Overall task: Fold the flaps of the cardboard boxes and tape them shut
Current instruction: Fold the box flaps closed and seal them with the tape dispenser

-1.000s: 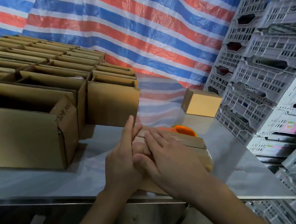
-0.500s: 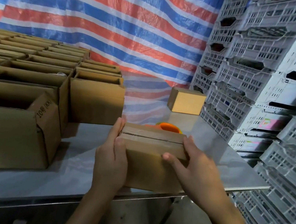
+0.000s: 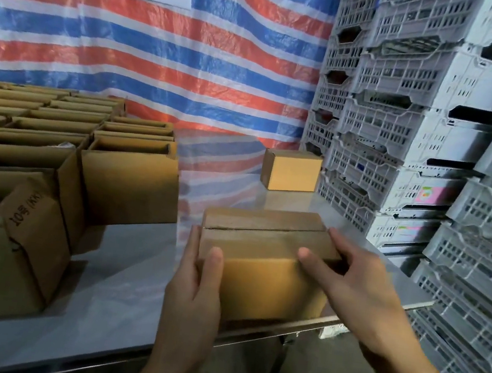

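1. Since a second earlier, the palms that lay flat on the top flaps have been shifted to the ends of the box (image 3: 263,272), and the orange object seen behind it then is now hidden.
2. At the far left, open boxes (image 3: 26,172) are packed in rows on the steel table (image 3: 116,278). They are of matt brown corrugated board, and one side flap carries a printed mark.
3. The left hand (image 3: 194,287) is clasped on the box's left end, with the thumb laid on the front face and the fingers up the end panel.
4. The box is held at the near edge of the table, right of the open rows and apart from them. Its two long flaps are folded down and meet in a narrow, slightly uneven seam. Whether it rests on the table or is lifted cannot be told, nor whether tape already covers the seam.
5. The right hand (image 3: 351,285) is wrapped on the right end, thumb stretched over the front top edge, fingers curled round the far corner.
6. The step in hand is judged to be closing, with the flaps folded and held. If the seam is untaped, one hand must be freed for tape while the flaps are pressed flush, since springy board may gape.
7. Further right, a closed box (image 3: 292,169) stands at the back of the table, near stacked grey lattice-walled plastic crates (image 3: 423,123).
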